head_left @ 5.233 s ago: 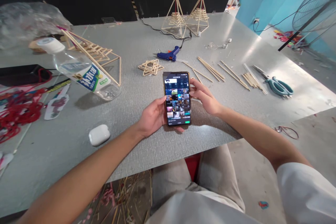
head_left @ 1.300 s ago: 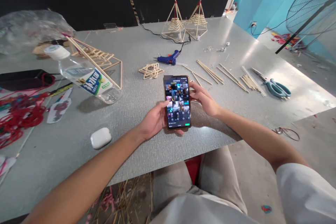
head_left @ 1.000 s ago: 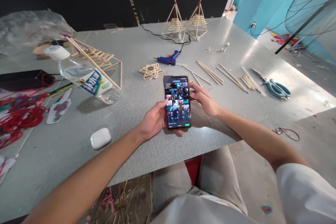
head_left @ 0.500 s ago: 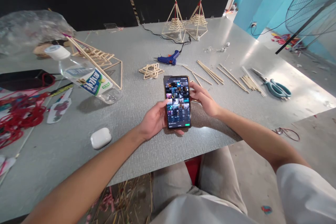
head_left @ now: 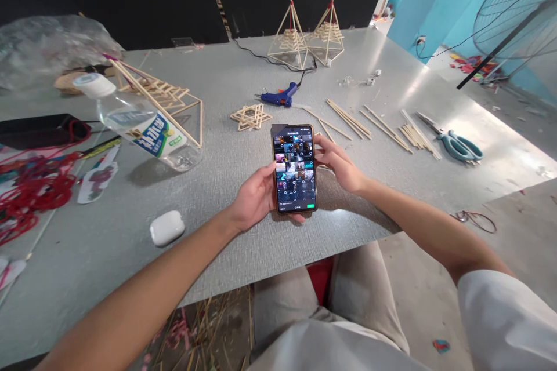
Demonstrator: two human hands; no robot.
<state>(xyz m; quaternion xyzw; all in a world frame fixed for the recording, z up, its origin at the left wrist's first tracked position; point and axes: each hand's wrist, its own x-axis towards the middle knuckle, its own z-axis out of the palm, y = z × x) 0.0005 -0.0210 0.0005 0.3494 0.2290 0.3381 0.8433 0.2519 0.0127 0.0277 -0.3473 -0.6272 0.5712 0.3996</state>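
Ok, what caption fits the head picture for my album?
Phone in left hand, right hand at its edge, above a gray table, blue glue gun and stick pyramids beyond.

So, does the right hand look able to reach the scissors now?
Probably yes: the left hand also holds the phone, and only low sticks lie between the right hand and scissors.

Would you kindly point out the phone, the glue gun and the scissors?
Phone [head_left: 295, 171]: head view, middle of the lit screen.
Glue gun [head_left: 279, 97]: head view, on its blue body.
Scissors [head_left: 449, 141]: head view, teal handles near the pivot.
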